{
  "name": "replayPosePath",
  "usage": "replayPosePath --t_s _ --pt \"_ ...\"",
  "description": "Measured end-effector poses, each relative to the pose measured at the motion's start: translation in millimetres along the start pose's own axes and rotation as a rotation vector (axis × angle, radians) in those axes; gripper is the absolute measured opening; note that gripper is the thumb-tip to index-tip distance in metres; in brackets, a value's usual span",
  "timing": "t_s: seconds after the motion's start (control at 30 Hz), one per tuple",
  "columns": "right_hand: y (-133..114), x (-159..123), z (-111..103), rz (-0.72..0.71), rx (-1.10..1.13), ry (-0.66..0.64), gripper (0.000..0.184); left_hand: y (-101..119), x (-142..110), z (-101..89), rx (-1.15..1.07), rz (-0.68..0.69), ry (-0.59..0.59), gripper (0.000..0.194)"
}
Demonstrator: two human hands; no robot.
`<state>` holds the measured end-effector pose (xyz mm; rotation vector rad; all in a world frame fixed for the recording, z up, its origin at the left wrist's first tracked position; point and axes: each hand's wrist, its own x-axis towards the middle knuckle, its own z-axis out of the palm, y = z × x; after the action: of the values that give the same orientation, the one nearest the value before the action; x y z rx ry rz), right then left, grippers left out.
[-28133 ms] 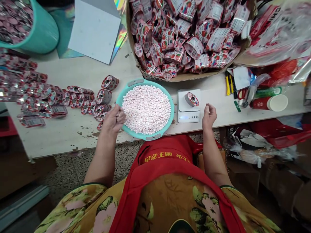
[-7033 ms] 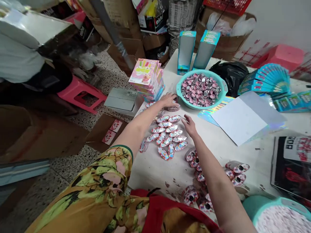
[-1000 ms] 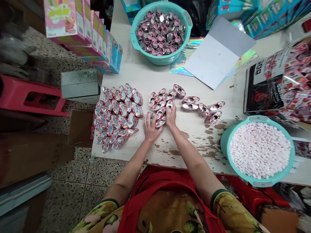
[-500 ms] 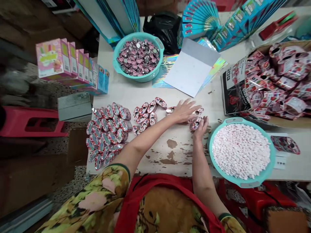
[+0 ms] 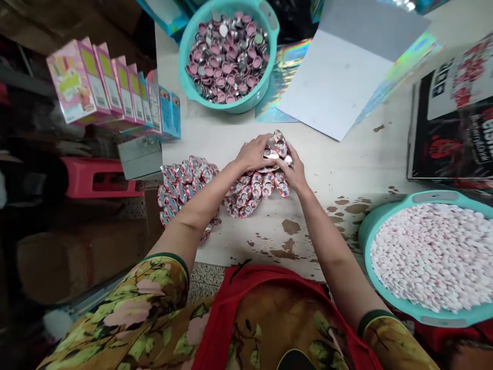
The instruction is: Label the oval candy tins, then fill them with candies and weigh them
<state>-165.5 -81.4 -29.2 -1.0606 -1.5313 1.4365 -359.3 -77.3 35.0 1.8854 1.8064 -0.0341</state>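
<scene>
My left hand [image 5: 254,154] and my right hand [image 5: 293,172] close in from both sides on a few small printed oval containers [image 5: 279,143], red and white with shiny ends. Both have their fingers curled against these containers; the undersides are hidden by the hands. Just below, touching or very near, stands a cluster of the same oval containers [image 5: 256,185]. My left forearm partly covers a larger group of them [image 5: 185,185], whose silvery ends face up.
A turquoise tub [image 5: 275,67] of pink and silver caps stands at the back. At right sits another turquoise tub [image 5: 365,236] full of white candies. Behind it is a black carton [image 5: 435,144]. A white card sheet [image 5: 331,77] and upright boxes [image 5: 115,97] are nearby.
My hands have moved left, bringing the containers from the right up against the cluster. They now close on several of them. The view has shifted and come nearer to the table.
</scene>
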Motion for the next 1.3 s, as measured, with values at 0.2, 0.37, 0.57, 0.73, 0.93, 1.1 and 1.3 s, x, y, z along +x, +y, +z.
replayPosePath --t_s 0.2,0.37,0.57,0.73,0.93,1.1,1.3 --pt "11.6 32.3 46.9 -0.024 0.033 -0.019 0.076 -42.8 -5.6 -8.5 -0.050 -0.042 0.028 0.084" --pt "18.4 4.7 25.6 0.063 0.024 0.021 0.076 -35.5 -40.8 -12.5 -0.042 -0.055 0.196 0.086" --pt "9.0 -74.8 47.8 0.110 -0.007 0.108 0.089 12.0 -159.3 49.9 -0.127 -0.018 0.589 0.061" --pt "-1.2 -66.4 94.6 0.189 -0.035 0.122 0.085 25.3 -246.4 114.3 -0.208 0.087 0.719 0.055" --pt "-35.5 -120.1 62.0 0.197 -0.218 0.246 0.078 26.3 -259.5 141.2 -0.269 0.229 0.714 0.057" --pt "-90.3 -289.5 -5.1 -0.043 -0.410 0.121 0.039 89.5 -240.6 148.8 -0.338 0.372 0.716 0.051" --pt "-103.7 -446.9 -112.5 0.064 -0.494 0.230 0.024 217.6 -226.9 147.9 -0.326 0.659 0.606 0.050"
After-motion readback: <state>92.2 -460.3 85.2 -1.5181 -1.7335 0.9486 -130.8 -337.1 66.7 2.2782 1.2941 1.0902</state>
